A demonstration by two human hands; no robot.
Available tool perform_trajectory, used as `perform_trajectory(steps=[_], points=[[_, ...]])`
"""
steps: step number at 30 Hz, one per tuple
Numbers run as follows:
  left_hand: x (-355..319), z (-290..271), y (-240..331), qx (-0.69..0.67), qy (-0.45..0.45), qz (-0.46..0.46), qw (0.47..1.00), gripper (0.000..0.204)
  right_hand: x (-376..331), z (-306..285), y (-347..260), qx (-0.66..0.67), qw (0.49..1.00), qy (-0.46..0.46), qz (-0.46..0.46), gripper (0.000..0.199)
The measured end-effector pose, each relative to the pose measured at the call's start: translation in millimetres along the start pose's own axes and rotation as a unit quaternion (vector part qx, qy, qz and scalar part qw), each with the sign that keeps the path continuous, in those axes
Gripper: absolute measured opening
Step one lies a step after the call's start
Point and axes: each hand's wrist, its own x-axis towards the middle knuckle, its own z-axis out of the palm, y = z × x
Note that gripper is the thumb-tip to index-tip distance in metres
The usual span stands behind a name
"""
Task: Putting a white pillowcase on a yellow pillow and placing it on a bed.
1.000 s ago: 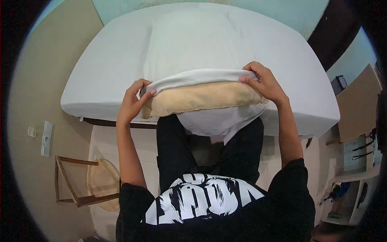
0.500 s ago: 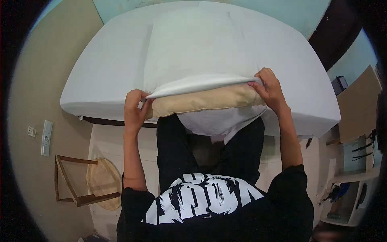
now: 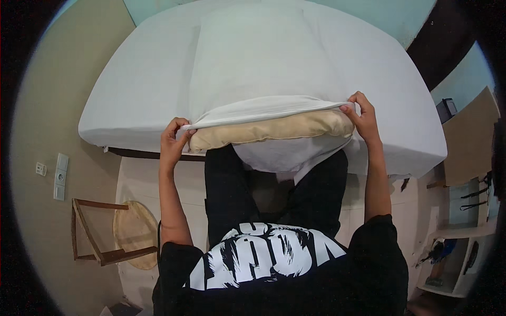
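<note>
A cream pillow (image 3: 271,126) lies on the bed's near edge, its near end sticking out of a white pillowcase (image 3: 258,66). The case's upper opening edge is stretched across the pillow. At its left corner my left hand (image 3: 173,141) pinches the fabric between thumb and fingers. My right hand (image 3: 365,118) grips the right corner the same way, a little farther away from me. Below the pillow, the case's lower layer hangs in a loose curve over my lap.
A white-sheeted bed (image 3: 132,89) fills the far side. An overturned wooden stool (image 3: 134,237) lies on the floor at left, near wall sockets (image 3: 61,177). At right stand a shelf unit (image 3: 456,258) and a brown board (image 3: 472,137).
My hands have moved slightly apart, the right one most, pulling the pillowcase opening wider. More of the pillow's right and left corners shows.
</note>
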Motion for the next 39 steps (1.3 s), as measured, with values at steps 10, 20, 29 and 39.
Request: perform_trajectory(steps=[10,20,29,39], points=[[-15,-1,-2,-0.043,-0.001,-0.076,0.996,0.020,-26,10,15,0.119,0.984,0.003,0.134,0.025],[-16,11,-21,0.016,0.032,0.044,0.998,0.020,-44,7,19,0.244,0.962,-0.023,0.121,0.014],[-36,39,-24,0.008,0.247,0.091,0.965,0.024,-46,11,-1,0.072,0.983,0.167,0.027,0.012],[-39,51,-28,-0.006,0.247,0.013,0.969,0.034,-69,36,20,0.057,0.982,0.158,0.086,0.032]])
